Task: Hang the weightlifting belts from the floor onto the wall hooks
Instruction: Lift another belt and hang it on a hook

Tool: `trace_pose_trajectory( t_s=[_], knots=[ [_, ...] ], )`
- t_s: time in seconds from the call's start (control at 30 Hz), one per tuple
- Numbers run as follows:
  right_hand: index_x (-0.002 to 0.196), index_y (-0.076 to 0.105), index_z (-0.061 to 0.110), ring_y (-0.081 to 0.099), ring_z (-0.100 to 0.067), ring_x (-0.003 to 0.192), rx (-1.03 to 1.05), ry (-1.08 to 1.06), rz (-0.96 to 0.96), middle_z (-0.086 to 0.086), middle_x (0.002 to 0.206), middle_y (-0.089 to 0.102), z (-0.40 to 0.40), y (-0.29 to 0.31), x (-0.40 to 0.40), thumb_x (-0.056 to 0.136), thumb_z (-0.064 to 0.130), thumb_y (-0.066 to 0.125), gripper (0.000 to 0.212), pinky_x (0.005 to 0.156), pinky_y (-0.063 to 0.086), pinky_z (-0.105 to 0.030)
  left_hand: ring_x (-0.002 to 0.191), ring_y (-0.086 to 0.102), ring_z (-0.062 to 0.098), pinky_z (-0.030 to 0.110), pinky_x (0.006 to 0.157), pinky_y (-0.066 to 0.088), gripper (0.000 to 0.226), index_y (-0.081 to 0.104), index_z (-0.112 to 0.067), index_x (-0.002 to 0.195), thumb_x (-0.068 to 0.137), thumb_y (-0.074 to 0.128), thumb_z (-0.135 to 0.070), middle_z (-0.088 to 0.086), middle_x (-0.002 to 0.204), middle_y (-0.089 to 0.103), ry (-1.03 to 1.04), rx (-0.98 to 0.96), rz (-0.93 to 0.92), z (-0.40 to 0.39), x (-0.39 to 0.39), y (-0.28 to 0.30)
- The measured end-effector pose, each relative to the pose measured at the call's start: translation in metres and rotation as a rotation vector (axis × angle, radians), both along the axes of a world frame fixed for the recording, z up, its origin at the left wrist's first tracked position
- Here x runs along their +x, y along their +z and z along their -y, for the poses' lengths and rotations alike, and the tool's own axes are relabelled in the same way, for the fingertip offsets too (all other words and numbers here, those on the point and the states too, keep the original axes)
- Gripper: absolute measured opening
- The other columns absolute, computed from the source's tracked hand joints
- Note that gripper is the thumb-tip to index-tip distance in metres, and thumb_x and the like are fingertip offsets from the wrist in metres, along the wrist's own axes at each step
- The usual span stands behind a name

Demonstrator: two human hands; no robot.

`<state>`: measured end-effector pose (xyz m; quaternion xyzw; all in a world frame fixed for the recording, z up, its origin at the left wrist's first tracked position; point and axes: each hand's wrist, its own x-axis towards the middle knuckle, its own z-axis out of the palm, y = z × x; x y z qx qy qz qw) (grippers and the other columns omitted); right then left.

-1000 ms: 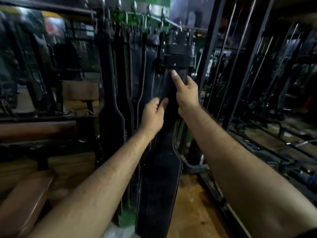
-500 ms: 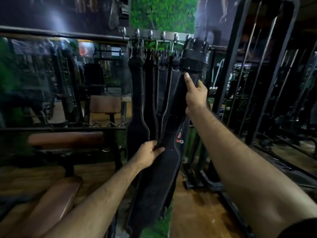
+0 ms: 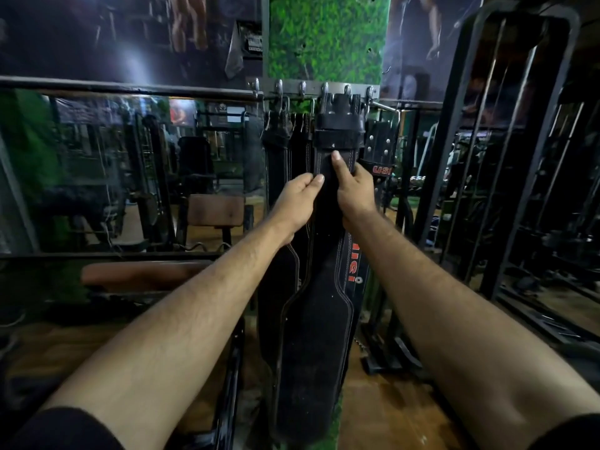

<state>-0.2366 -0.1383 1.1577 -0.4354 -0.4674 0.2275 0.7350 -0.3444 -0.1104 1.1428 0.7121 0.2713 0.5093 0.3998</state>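
Hanging straight down from the row of metal wall hooks (image 3: 324, 89), the front black belt (image 3: 311, 336) has its buckled end up by the hooks and its broad padded part low, near the wooden floor (image 3: 389, 401); both hands are on its narrow upper strap. The left hand (image 3: 297, 203) comes in from the left side, its fingers (image 3: 316, 180) curled round the strap's left edge with the thumb on the front face, so it grips the belt; the right hand (image 3: 355, 190) holds the strap's right side, index finger stretched upward along the leather toward the dark band below the buckle, the other fingers wrapped behind the edge. More black belts (image 3: 282, 151) hang just beside it to the left, touching or overlapping one another; another with red lettering (image 3: 378, 157) hangs just behind to the right, partly hidden. The hooks sit on a metal strip fixed across a green grass-textured panel (image 3: 324, 37); a mirror (image 3: 113, 173) fills the wall to the left, with a brown padded bench (image 3: 139, 274) below it; black steel racks (image 3: 487, 157) stand to the right.
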Motion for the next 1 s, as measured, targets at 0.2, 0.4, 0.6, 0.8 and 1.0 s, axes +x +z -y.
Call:
trace_pose_trajectory(
  t_s=[0.2, 0.4, 0.6, 0.8, 1.0],
  knots=[
    [0.084, 0.067, 0.013, 0.072, -0.018, 0.079, 0.125, 0.026, -0.006, -0.005, 0.084, 0.073, -0.007, 0.016, -0.004, 0.095, 0.033, 0.068, 0.023, 0.076, 0.063, -0.036, 0.083, 0.061, -0.015, 0.007, 0.084, 0.049, 0.016, 0.056, -0.020, 0.112, 0.108, 0.041, -0.022, -0.008, 0.099, 0.064, 0.170, 0.071, -0.071, 0.014, 0.014, -0.062],
    [0.086, 0.068, 0.015, 0.071, -0.022, 0.083, 0.125, 0.007, -0.019, -0.008, 0.088, 0.073, -0.027, 0.017, 0.001, 0.095, 0.034, 0.068, 0.021, 0.084, 0.062, -0.043, 0.097, 0.063, 0.017, 0.033, 0.088, 0.053, 0.025, 0.063, -0.014, 0.105, 0.105, 0.047, -0.034, 0.010, 0.104, 0.070, 0.219, 0.098, -0.455, -0.010, -0.004, -0.162],
    [0.093, 0.070, 0.018, 0.075, -0.019, 0.095, 0.079, 0.014, -0.032, -0.004, 0.098, 0.078, -0.045, -0.001, 0.004, 0.095, 0.038, 0.068, 0.020, 0.091, 0.061, -0.039, 0.132, 0.052, 0.025, 0.036, 0.111, 0.041, 0.054, 0.044, -0.012, 0.147, 0.100, 0.058, -0.034, 0.005, 0.147, 0.051, -0.003, -0.143, -0.995, -0.030, -0.032, -0.122],
    [0.070, 0.060, 0.018, 0.062, -0.012, 0.064, 0.071, -0.060, 0.071, 0.002, 0.068, 0.065, -0.048, 0.005, -0.004, 0.096, 0.038, 0.066, 0.033, 0.063, 0.055, -0.031, 0.111, 0.057, -0.001, 0.017, 0.095, 0.042, 0.040, 0.048, -0.009, 0.142, 0.104, 0.050, -0.025, -0.006, 0.123, 0.064, -0.106, -0.208, -0.055, -0.021, -0.025, -0.008],
    [0.097, 0.065, 0.004, 0.069, -0.023, 0.084, 0.149, -0.152, 0.317, -0.006, 0.089, 0.072, -0.044, 0.004, -0.011, 0.105, 0.042, 0.041, 0.046, 0.078, 0.057, -0.044, 0.102, 0.070, 0.008, 0.030, 0.097, 0.055, 0.024, 0.067, -0.016, 0.115, 0.101, 0.054, -0.030, -0.003, 0.106, 0.074, 0.121, 0.027, 0.257, -0.019, 0.001, 0.018]
  ],
)
